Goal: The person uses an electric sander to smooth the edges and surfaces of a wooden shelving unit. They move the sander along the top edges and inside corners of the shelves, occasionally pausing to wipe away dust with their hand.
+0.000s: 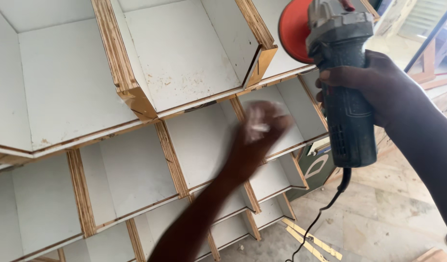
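Observation:
My right hand (pixel 374 85) grips the grey body of a corded angle grinder (pixel 343 82), held upright with its red sanding disc (pixel 294 30) near the top edge of a plywood divider. My left hand (pixel 260 127) is blurred in motion and dusted white. It reaches into a compartment of the white shelf unit (pixel 184 63), close to the shelf's wooden front edge; whether it holds anything cannot be made out.
The shelf unit has several white compartments with bare plywood edges (pixel 171 157). The grinder's black cord (pixel 325 208) hangs down to a tiled floor (pixel 388 218), where yellow strips (pixel 311 240) lie. A dark green object (pixel 315 167) stands behind the shelf's right end.

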